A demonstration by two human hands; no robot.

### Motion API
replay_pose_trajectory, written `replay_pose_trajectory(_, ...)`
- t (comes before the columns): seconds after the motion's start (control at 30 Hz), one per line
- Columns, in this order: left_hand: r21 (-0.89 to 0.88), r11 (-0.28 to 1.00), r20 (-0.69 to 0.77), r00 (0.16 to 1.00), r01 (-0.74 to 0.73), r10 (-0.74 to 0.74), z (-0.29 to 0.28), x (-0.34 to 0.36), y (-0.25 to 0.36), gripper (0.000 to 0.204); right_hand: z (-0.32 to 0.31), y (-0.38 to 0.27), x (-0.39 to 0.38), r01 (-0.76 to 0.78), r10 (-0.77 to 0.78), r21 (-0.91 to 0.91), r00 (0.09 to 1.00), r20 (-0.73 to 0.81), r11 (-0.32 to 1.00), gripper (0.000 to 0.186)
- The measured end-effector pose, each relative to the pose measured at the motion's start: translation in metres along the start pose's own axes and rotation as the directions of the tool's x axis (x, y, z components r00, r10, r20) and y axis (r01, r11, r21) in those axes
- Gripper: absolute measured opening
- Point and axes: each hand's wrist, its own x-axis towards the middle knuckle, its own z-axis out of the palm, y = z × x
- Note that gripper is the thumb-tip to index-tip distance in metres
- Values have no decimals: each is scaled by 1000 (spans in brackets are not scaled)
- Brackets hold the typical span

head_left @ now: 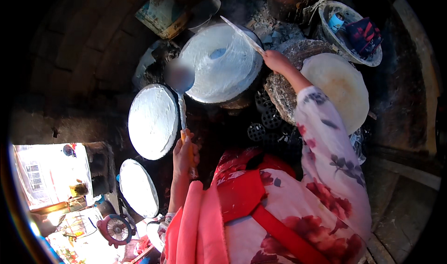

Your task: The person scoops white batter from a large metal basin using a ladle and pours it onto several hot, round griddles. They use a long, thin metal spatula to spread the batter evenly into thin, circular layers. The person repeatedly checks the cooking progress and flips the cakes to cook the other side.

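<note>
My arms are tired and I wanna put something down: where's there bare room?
The dim brown boards right of the pink flowered sleeve look bare, as does the dark brown surface left of the stained round bucket. It's crowded around the big round white-coated pan, between the orange-handled metal utensil and the pale round flatbread.

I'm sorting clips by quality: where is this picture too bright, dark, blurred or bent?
Head view: glare washes out the opening at lower left; the ladle has a smudged bowl, while the stick looks fairly sharp; corners go black; the plank at right bows.
</note>
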Motion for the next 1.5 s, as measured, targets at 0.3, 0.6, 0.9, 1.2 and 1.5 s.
replay_pose_trajectory(0.3, -74, 996, 16, 998, 55, -54, -14, -1, -6, 31, 28, -2, -77, 157, -181, -133, 965, -188, 979, 25)
replay_pose_trajectory(0.6, -94, 992, 55, 995, 83, -78, 4, -3, -3, 32, 49, -31, -102, 225, -254, -303, 965, -61, 926, 20)
replay_pose_trajectory(0.9, -75, 996, 65, 997, 46, -41, -6, 2, -4, 32, 52, -31, -77, 387, -395, -358, 917, 55, 850, 19)
replay_pose_trajectory(1.2, 43, 999, 45, 999, 23, -25, -2, 22, 7, 30, 51, -34, -75, 422, -421, -388, 902, 92, 819, 17)
replay_pose_trajectory(1.5, 132, 991, 56, 998, 2, -10, 13, 43, 24, 23, 78, -2, -109, 193, -204, -191, 978, -38, 962, 18)
